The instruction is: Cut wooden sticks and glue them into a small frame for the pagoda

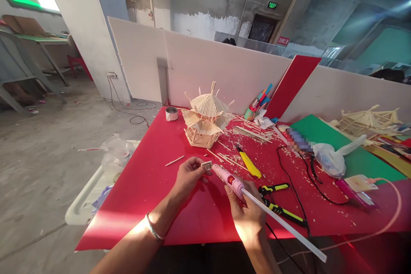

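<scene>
My left hand [192, 175] pinches a short wooden stick [206, 163] between thumb and fingers, just above the red tabletop. My right hand [247, 209] is wrapped round a pink hot glue gun [228, 178], its nozzle end close to the stick. Whether they touch I cannot tell. A long white glue stick [282, 223] juts from the back of the gun towards me. Beyond both hands stands a pagoda model [205, 120] built of thin wooden sticks, with two roof tiers.
Right of my hands lie a yellow utility knife [248, 162] and black-and-yellow pliers [282, 209]. Loose sticks [253, 133] and crumbs cover the red board [144, 197]. A tin [171, 114], a pen cup [250, 113], cables and a plastic bag [330, 160] stand around.
</scene>
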The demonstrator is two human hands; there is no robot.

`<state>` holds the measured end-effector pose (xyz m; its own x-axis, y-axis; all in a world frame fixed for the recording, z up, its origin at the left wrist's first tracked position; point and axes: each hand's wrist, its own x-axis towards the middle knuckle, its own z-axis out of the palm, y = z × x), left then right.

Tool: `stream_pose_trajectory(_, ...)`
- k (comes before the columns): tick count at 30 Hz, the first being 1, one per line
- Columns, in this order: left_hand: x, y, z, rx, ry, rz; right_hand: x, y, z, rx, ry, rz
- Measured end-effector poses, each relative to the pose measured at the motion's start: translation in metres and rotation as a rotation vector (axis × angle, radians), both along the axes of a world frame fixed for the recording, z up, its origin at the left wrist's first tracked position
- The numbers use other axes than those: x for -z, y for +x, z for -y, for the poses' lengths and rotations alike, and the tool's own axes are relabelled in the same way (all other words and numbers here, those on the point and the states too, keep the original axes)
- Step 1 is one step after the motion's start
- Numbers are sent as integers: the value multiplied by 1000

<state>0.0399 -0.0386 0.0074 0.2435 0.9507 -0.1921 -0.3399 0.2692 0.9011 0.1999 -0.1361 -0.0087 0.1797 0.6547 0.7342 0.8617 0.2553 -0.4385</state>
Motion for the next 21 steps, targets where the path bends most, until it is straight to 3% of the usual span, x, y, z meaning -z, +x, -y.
stream_pose_trajectory(21,-6,-1,2,-25,-13,6,-6,-4,5,10,-35,4)
